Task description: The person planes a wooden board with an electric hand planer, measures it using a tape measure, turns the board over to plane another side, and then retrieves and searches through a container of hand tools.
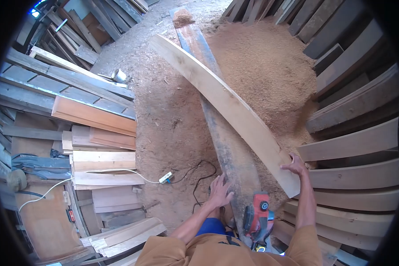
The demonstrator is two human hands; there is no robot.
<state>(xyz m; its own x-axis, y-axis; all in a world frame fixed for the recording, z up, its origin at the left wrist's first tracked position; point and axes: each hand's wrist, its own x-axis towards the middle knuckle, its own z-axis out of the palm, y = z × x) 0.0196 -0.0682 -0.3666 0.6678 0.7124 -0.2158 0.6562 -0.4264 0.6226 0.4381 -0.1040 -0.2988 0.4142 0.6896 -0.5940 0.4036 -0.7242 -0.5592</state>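
Observation:
A long pale plank (226, 102) lies slantwise across a darker, dusty board (228, 146). My right hand (295, 165) is at the plank's near right end, thumb stretched over its top face and the other fingers at its far edge. Over the left edge of the dark board, my left hand (219, 192) is held with its fingers spread and nothing in it. A red and black power tool (259, 215) rests on the near end of the dark board, between my arms.
Stacked boards (104, 168) line the left side, and many planks (357, 177) lean along the right. A white power strip (166, 177) with cords lies on the ground left of my left hand. Sawdust (261, 62) is heaped beyond the plank. A metal can (119, 76) stands upper left.

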